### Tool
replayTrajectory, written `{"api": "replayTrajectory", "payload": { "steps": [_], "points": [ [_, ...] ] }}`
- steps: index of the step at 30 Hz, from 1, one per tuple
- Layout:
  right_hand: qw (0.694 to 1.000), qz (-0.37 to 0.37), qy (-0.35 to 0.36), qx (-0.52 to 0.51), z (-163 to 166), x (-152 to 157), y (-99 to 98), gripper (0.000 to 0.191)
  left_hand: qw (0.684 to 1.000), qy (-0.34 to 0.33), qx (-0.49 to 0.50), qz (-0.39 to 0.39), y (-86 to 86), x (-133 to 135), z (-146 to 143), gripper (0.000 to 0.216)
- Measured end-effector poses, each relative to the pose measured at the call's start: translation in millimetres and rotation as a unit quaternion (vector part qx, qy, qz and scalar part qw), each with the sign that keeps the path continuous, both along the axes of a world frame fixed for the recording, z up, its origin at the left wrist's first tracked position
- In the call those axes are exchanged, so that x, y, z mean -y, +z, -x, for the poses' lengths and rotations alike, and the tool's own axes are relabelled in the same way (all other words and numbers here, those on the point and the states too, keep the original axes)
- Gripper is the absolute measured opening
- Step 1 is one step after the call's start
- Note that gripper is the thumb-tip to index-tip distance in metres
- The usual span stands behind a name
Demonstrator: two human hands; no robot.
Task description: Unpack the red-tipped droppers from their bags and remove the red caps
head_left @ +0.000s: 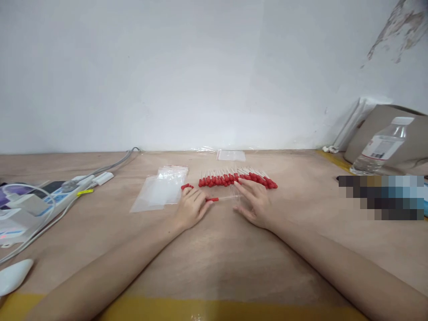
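Note:
My left hand (pixel 191 207) pinches the red end of a thin, pale stick (pixel 214 199) between thumb and fingers. The stick points right, toward a small clear plastic bag (pixel 236 192). My right hand (pixel 254 203) holds that bag between its thumb and index finger, which are spread apart. Whether the stick's tip is inside the bag is hard to make out. Behind my hands lies a long row of red-ended sticks (pixel 224 179), pale shafts pointing to the wall. A few more red ends (pixel 186 186) show just beyond my left fingers.
Clear plastic bags (pixel 150 194) lie overlapping left of my hands, and another stack (pixel 231 155) rests near the wall. A power strip (pixel 63 194) with cables and a white mouse (pixel 15 276) are at left. A water bottle (pixel 383 147) stands at right by a grey-brown box.

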State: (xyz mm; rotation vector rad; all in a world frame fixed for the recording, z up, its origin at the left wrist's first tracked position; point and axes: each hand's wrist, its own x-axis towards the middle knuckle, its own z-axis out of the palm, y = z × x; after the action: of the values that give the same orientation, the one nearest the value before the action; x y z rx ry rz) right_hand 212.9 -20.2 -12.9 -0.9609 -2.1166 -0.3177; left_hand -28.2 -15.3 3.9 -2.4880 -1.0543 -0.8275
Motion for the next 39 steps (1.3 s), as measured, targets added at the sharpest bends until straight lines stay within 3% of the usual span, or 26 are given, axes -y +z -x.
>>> {"api": "replayTrajectory", "payload": {
  "steps": [3, 9, 15, 19, 26, 36, 39],
  "points": [
    [0.998, 0.001, 0.029, 0.051, 4, -1, -0.6, 0.045, 0.999, -0.019, -0.001, -0.028, -5.8, 0, -6, 0.018],
    [0.998, -0.044, 0.021, 0.046, 17, -2, -2.4, 0.021, 0.997, -0.054, 0.007, -0.051, -6.1, -1, -6, 0.012],
    [0.996, -0.048, 0.046, 0.061, 20, -2, -4.5, 0.017, 0.995, -0.081, 0.004, -0.056, -3.6, 0, -15, 0.024],
    [0.994, -0.061, 0.058, 0.065, 21, 0, -3.7, 0.015, 0.992, -0.113, -0.019, -0.046, -2.2, -1, -21, 0.015],
    [0.985, -0.121, 0.084, 0.092, 21, 3, 0.7, 0.014, 0.991, -0.107, -0.083, -0.020, 4.3, 4, -19, 0.020],
    [0.965, -0.199, 0.085, 0.147, 15, 11, 4.2, 0.017, 0.989, -0.115, -0.091, -0.006, 3.0, 9, -14, 0.021],
    [0.966, -0.191, 0.089, 0.149, 10, 14, 6.1, 0.024, 0.989, -0.116, -0.087, 0.000, 1.7, 10, -10, 0.022]
  ]
}}
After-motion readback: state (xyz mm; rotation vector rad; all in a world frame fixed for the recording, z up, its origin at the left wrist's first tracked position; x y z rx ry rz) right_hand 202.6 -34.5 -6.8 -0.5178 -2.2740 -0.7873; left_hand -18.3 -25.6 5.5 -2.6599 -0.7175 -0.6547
